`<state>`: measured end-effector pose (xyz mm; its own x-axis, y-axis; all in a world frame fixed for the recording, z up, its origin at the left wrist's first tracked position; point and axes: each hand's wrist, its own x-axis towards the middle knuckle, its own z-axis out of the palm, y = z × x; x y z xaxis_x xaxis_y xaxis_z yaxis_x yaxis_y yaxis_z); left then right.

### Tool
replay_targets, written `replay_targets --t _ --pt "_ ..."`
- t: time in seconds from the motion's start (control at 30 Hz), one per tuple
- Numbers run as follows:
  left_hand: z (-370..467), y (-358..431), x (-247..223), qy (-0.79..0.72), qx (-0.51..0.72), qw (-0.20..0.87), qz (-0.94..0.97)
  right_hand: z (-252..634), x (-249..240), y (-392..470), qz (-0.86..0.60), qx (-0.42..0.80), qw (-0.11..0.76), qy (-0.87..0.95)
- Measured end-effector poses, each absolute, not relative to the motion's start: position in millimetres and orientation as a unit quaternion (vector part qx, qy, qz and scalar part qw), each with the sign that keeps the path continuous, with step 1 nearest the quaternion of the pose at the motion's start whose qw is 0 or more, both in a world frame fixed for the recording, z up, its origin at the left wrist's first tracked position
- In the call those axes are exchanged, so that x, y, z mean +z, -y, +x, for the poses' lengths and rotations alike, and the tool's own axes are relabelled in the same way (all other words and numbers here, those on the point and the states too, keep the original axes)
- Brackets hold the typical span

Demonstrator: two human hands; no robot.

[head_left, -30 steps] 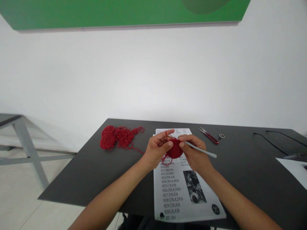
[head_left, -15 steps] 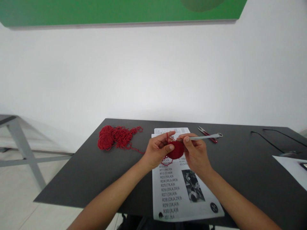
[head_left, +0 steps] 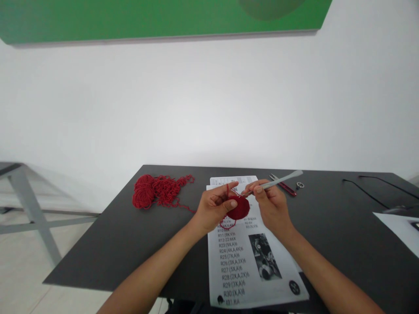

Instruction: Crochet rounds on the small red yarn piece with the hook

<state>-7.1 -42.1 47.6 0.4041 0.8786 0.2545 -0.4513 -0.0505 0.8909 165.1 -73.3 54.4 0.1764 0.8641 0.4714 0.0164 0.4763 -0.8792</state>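
My left hand (head_left: 211,207) pinches the edge of a round red crocheted piece (head_left: 238,208), with red yarn looped over its raised index finger. My right hand (head_left: 273,205) is closed on a crochet hook (head_left: 281,179) with a pale grey handle, which slants up to the right. The hook's tip is at the top edge of the red piece. A strand runs from my left hand to a ball of red yarn (head_left: 143,192) and its loose tangle (head_left: 166,190) at the left. Both hands are above a printed sheet (head_left: 234,261).
Red-handled scissors (head_left: 285,186) lie right of the sheet, beside a small metal ring (head_left: 300,185). Dark glasses (head_left: 369,194) and a white paper (head_left: 397,229) are at the right of the black table (head_left: 108,244). A green board (head_left: 163,19) hangs on the wall.
The hook's handle has tilted up at its far end, and my right hand has shifted slightly right, apart from the red piece. The view has tilted up slightly.
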Motion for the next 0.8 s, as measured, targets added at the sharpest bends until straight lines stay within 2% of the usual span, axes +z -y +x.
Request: replay_targets --t 0.5,0.8 --pt "-10.8 41.7 48.2 -0.231 0.503 0.596 0.582 172.3 65.0 76.8 -0.376 0.230 0.628 0.642" --pt "-14.0 39.3 44.5 -0.257 0.487 0.533 0.642 172.9 56.2 74.0 -0.325 0.116 0.550 0.760"
